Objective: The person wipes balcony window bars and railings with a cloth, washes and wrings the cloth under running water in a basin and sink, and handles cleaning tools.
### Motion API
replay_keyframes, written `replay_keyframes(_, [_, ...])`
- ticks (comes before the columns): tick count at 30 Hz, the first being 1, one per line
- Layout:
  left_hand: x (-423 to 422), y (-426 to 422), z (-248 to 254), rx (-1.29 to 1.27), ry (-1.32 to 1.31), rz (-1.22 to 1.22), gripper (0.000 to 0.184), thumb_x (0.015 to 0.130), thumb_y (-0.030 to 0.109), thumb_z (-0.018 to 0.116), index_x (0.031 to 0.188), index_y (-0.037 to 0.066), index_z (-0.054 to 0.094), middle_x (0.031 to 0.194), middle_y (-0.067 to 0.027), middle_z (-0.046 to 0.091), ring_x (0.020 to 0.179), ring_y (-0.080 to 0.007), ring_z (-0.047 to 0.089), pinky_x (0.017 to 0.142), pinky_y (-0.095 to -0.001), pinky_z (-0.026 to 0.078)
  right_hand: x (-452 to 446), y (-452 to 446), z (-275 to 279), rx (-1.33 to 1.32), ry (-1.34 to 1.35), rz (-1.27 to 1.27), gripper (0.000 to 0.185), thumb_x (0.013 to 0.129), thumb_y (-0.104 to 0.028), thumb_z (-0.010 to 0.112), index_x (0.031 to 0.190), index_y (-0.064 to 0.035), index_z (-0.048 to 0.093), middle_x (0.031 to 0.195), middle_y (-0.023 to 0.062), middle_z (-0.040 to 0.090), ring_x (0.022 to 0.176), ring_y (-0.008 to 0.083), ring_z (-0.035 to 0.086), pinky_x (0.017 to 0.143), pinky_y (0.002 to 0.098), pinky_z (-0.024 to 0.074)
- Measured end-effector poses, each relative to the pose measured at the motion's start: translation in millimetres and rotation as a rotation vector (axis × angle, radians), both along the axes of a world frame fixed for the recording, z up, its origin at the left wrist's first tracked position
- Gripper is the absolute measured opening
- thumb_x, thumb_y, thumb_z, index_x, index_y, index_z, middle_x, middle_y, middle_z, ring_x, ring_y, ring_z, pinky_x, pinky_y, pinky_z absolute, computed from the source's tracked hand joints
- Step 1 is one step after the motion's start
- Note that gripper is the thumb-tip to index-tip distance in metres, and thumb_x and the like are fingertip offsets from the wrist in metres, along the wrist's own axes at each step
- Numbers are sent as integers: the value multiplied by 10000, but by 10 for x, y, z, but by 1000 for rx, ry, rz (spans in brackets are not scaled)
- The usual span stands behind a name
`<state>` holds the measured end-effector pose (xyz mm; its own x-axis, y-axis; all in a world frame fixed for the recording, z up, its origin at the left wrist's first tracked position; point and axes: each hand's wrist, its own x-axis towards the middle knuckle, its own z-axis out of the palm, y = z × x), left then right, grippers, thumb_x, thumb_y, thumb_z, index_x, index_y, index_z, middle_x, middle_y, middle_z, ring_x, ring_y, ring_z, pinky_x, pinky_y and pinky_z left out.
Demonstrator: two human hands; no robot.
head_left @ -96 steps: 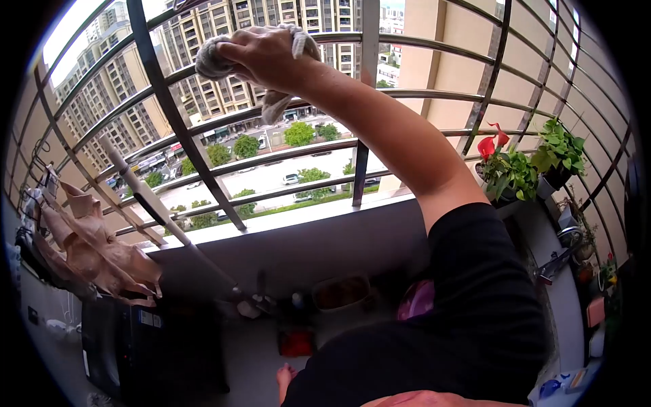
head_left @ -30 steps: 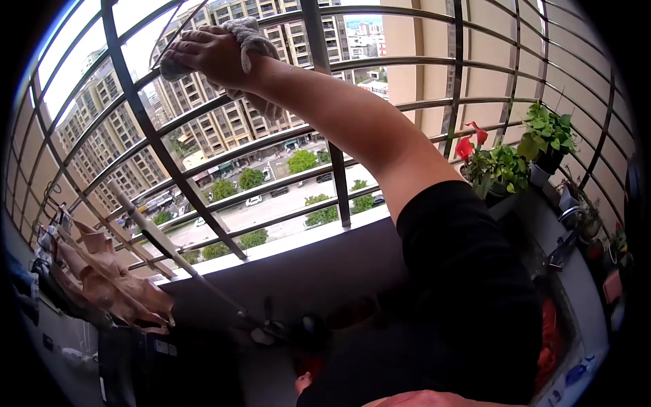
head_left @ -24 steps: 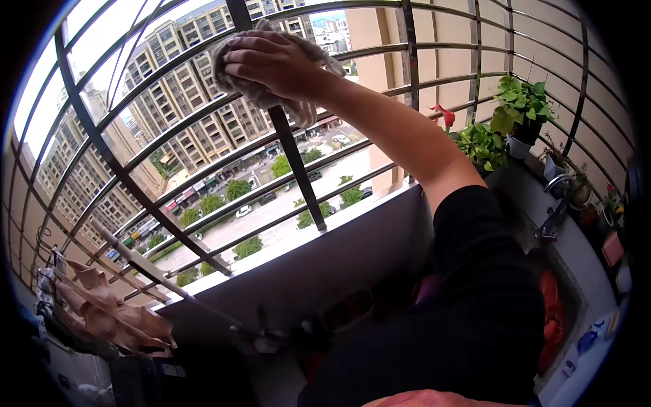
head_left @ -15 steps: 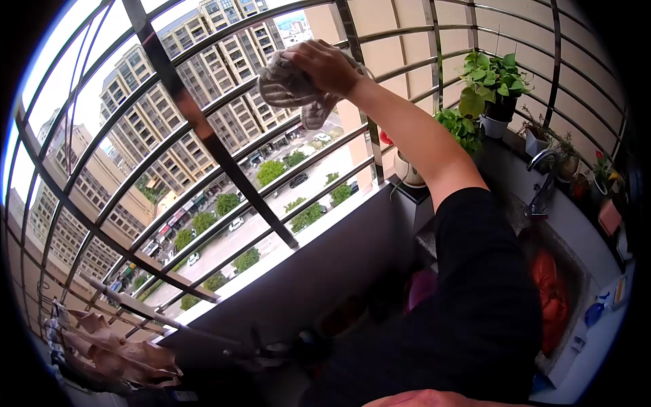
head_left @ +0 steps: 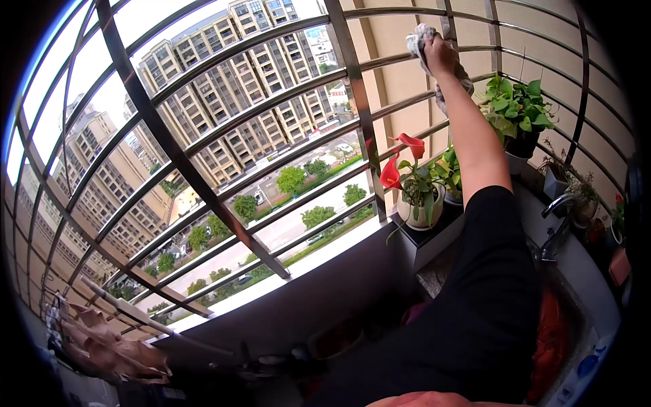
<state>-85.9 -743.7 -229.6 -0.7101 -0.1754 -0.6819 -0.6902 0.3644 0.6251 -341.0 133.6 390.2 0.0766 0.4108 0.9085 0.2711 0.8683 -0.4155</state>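
My right hand [head_left: 441, 55] is stretched up to the metal window bars [head_left: 400, 61]. Its fingers are closed round a crumpled light-grey cloth [head_left: 422, 37], which is pressed to an upright bar. Part of the cloth hangs below the hand, partly hidden by my wrist. Below and to the left of my forearm stands a potted plant with red flowers [head_left: 411, 144]. A leafy green plant [head_left: 519, 105] is just right of my hand. My left hand is not in view.
A black-topped ledge [head_left: 441, 220] carries the flower pot. Further right are small pots [head_left: 556, 180] and a tap [head_left: 557, 203] above a sink area holding something red [head_left: 549, 346]. Clothes [head_left: 108, 346] hang at lower left. Buildings and a street lie beyond the bars.
My right hand has moved right with the cloth, from the open bars on the left to an upright bar near the plants. The view has shifted, and the red flowers now show fully.
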Motion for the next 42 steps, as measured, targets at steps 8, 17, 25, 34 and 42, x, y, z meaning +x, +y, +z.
replay_keyframes(8, [-1048, 1610, 2690, 68, 969, -266, 181, 1014, 167, 656, 950, -2, 669, 803, -42, 690, 719, -88, 613, 685, -225, 499, -67, -1658, -137, 784, 226, 469, 261, 968, -331, 655, 855, -99, 614, 736, 120, 642, 736, 335, 660, 747, 458, 494])
replay_keyframes(17, [-1896, 2192, 5033, -493, 1892, -256, 42, 958, 28, 649, 973, -11, 658, 935, -130, 682, 884, -259, 657, 842, -364, 514, 162, 532, -75, 564, 28, 159, 391, 1033, -414, 518, 911, -74, 667, 848, 185, 705, 807, 399, 679, 769, 484, 531])
replay_keyframes(25, [-3080, 2210, 5946, -689, 2076, -240, 302, 1008, 224, 650, 1203, 16, 552, 1157, -170, 651, 1002, -328, 662, 896, -423, 517, 424, 727, 893, -29, 796, 344, 471, 1053, -488, 506, 1048, -24, 585, 874, 187, 715, 863, 353, 725, 709, 473, 574])
replay_keyframes(34, [-3338, 2496, 5913, -804, 2166, -13, 693, 986, 397, 659, 1462, 14, 332, 973, -201, 672, 917, -402, 656, 882, -483, 467, -115, -805, 1006, 392, 124, 329, 474, 1036, -463, 472, 997, -88, 760, 921, 162, 754, 901, 367, 713, 884, 466, 526])
replay_keyframes(42, [-3452, 2440, 5877, -827, 2296, -48, 684, 997, 367, 652, 1490, 29, 319, 998, -192, 697, 920, -409, 684, 849, -479, 501, -206, -1232, 977, 1014, 203, 241, 223, 979, -312, 623, 896, -113, 678, 810, 67, 703, 755, 266, 693, 729, 406, 516])
